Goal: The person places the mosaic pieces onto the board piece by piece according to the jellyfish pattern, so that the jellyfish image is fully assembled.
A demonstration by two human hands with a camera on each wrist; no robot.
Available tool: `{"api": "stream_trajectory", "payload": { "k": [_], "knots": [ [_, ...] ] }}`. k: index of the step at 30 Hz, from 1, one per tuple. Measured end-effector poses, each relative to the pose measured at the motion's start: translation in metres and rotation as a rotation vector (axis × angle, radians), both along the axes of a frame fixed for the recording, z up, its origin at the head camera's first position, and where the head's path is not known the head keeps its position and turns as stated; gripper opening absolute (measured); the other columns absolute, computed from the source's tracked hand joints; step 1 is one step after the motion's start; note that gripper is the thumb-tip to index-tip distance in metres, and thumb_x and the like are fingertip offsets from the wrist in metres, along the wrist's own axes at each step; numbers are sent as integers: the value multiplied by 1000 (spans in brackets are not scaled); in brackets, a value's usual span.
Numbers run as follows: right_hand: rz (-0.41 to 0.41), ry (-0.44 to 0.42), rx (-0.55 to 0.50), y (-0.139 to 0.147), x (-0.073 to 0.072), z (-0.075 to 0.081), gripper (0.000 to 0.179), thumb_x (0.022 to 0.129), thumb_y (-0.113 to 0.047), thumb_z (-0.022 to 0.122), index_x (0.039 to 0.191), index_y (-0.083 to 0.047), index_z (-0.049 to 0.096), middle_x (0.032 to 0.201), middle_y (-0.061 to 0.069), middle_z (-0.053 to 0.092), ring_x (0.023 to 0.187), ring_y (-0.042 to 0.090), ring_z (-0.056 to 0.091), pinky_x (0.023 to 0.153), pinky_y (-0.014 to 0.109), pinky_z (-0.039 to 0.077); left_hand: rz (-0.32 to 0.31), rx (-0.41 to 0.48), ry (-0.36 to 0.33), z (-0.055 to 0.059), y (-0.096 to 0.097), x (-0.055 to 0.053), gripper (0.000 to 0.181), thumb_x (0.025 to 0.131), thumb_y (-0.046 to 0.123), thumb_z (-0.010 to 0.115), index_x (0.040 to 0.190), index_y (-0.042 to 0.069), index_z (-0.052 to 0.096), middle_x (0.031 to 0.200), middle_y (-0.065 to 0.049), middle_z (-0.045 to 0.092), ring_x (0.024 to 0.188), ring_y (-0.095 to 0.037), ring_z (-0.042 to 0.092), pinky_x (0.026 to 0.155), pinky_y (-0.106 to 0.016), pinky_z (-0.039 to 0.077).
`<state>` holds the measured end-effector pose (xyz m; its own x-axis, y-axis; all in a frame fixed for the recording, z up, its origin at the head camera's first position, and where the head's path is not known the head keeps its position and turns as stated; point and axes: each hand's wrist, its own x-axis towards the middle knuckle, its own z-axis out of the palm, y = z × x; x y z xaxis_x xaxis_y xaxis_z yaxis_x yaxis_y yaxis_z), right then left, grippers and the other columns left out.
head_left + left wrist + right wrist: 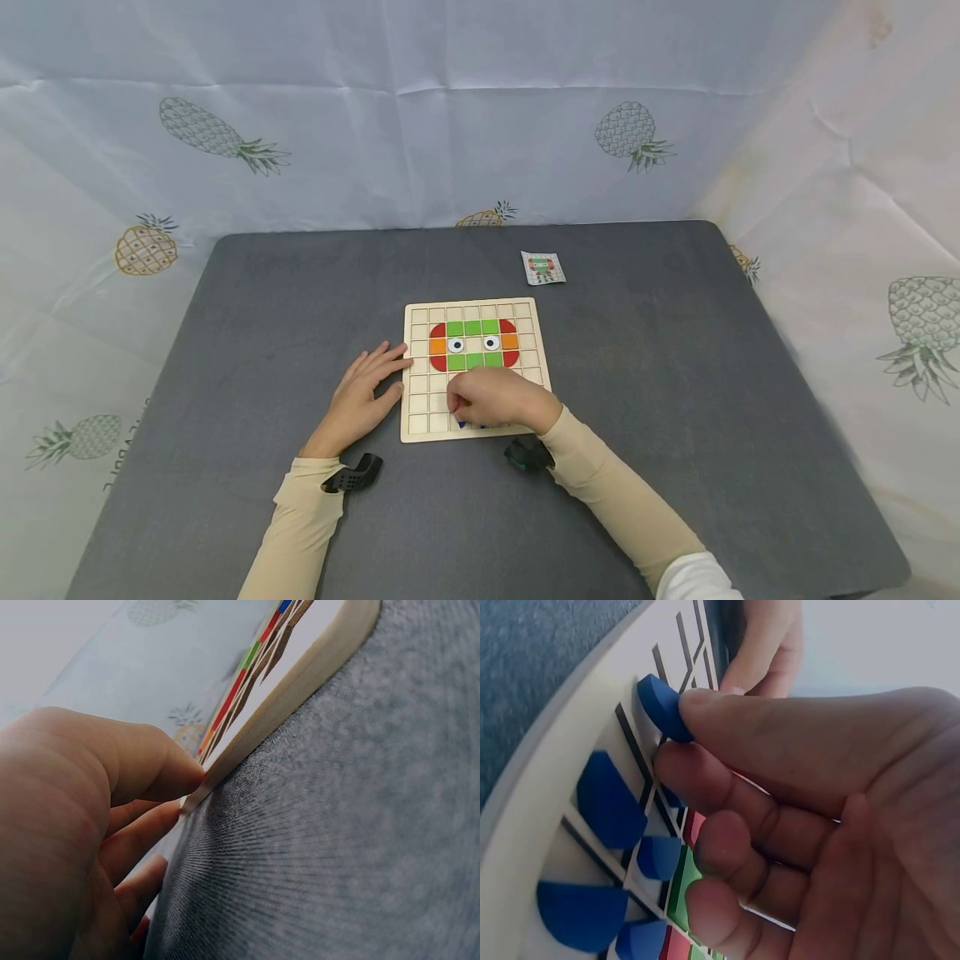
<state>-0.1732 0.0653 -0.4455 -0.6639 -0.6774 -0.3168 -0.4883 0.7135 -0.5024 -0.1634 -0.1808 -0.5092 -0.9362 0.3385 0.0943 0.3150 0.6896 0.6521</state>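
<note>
A square wooden grid board (537,358) lies on the table, bearing red, green and orange tiles and two white eye tiles (491,342). My left hand (362,400) rests at the board's left edge, fingers fairly straight and spread; its thumb and a finger touch the rim in the left wrist view. Over the lower part of the grid, my right hand (498,398) pinches a blue rounded piece (660,705) between thumb and index finger, at a cell. Several other blue pieces (609,802) sit in nearby cells, mostly hidden from the head view.
Behind the board, slightly right, lies a small card (543,268) printed with a coloured grid figure. The dark grey table (675,400) reaches back to a white curtain (420,150) with pineapple prints. Both wrists wear black straps (354,473).
</note>
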Motion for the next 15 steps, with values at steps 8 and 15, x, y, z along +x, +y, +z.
{"api": "stream_trajectory", "payload": {
  "k": [8,15],
  "knots": [
    [6,63,23,-4,6,1,11,94,-12,68,86,-18,73,78,-10,63,68,7,54,60,21,44,0,1,4,0,0,0,40,98,13,64,138,11,63,158,-7,47,154,-32,31,129,-53,13],
    [15,91,37,-5,8,0,10,95,-14,68,88,-19,72,80,-10,63,69,8,54,61,21,45,-1,3,3,0,0,0,40,98,13,64,138,11,63,158,-7,47,154,-32,31,129,-53,13]
  ]
}}
